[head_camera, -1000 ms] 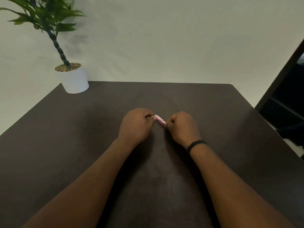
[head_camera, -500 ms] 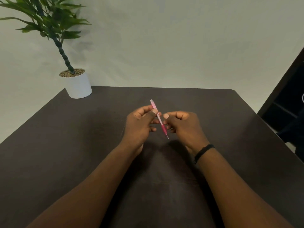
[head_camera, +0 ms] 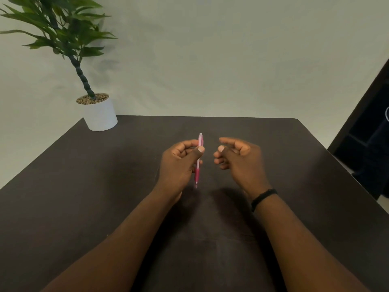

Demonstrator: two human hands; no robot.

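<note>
A pink pen [head_camera: 197,165] with a darker red grip stands nearly upright, tip down, above the dark table [head_camera: 105,186]. My left hand [head_camera: 180,165] pinches it between thumb and fingers near its upper half. My right hand [head_camera: 237,159] hovers just to the right of the pen, apart from it, with fingers loosely curled and nothing in them. A black band sits on my right wrist.
A potted plant in a white pot [head_camera: 100,115] stands at the table's far left corner. A pale wall runs behind the table. Dark furniture [head_camera: 370,144] lies beyond the right edge.
Both hands held the pen low at the table a second ago. The pen has risen and turned upright in my left hand, and my right hand has let go and moved right.
</note>
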